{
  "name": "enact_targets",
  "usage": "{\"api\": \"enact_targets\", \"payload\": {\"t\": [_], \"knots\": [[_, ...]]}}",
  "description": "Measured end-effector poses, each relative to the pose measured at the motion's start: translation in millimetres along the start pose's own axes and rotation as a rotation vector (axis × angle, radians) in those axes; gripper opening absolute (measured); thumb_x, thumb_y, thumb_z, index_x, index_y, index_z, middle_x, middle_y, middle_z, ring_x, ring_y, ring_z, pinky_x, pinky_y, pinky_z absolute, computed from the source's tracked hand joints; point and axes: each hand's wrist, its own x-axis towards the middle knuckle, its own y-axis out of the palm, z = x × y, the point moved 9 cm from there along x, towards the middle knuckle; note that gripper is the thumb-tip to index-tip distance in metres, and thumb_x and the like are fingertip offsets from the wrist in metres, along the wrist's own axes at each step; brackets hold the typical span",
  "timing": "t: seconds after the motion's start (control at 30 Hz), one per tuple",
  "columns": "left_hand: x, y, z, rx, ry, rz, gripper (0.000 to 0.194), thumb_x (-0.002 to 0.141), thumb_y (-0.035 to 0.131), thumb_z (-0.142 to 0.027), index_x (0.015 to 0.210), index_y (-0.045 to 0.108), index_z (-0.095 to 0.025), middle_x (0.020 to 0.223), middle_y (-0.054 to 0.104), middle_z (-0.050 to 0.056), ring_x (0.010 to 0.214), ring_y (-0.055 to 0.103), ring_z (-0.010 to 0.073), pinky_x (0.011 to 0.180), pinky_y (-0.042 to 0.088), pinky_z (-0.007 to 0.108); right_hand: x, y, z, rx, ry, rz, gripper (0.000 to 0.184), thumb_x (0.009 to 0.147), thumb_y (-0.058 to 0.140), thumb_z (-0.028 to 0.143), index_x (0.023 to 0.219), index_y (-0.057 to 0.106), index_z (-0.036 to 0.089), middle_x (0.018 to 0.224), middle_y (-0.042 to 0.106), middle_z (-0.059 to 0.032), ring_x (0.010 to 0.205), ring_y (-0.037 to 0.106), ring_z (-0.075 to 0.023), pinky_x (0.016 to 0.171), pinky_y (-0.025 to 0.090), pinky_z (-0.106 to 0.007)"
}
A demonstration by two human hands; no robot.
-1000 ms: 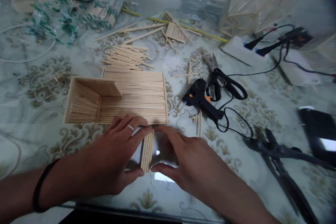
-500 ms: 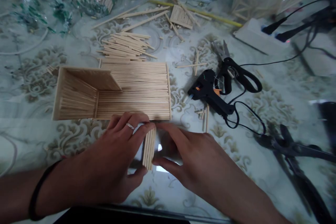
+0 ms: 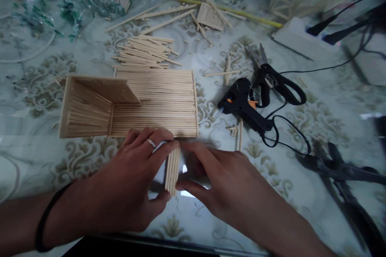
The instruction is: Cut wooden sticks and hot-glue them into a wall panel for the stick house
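A small bundle of short wooden sticks (image 3: 173, 170) stands side by side on the glass-topped table, between my two hands. My left hand (image 3: 135, 176), with a ring on one finger, grips its left side and ends with thumb and fingers. From the right, my right hand (image 3: 217, 176) pinches the same bundle with thumb and forefinger. Just beyond my fingers lies a stick-built structure (image 3: 153, 104): a flat panel of parallel sticks with two upright walls at its left end.
A black glue gun (image 3: 244, 106) and scissors (image 3: 268, 74) lie to the right, with pliers (image 3: 340, 168) farther right. Behind the structure are loose sticks (image 3: 147, 50) and a small stick panel (image 3: 211, 17). A power strip (image 3: 307, 40) sits back right, its cables trailing over the table.
Both hands keep hold of the stick bundle and barely move. The view shifts slightly, so the things on the right appear a little farther right.
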Motion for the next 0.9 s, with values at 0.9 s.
{"api": "enact_targets", "payload": {"t": [0.9], "knots": [[-0.7, -4.1, 0.3, 0.018, -0.022, 0.034, 0.069, 0.082, 0.076, -0.02, 0.147, 0.051, -0.022, 0.146, 0.062, 0.014, 0.133, 0.06, 0.0401, 0.113, 0.048, 0.064, 2.7, 4.0, -2.2, -0.056, 0.029, 0.036, 0.049, 0.077, 0.096, 0.03, 0.109, 0.061, 0.017, 0.084, 0.079, -0.0028, 0.07, 0.075, -0.0264, 0.059, 0.038, -0.033]]}}
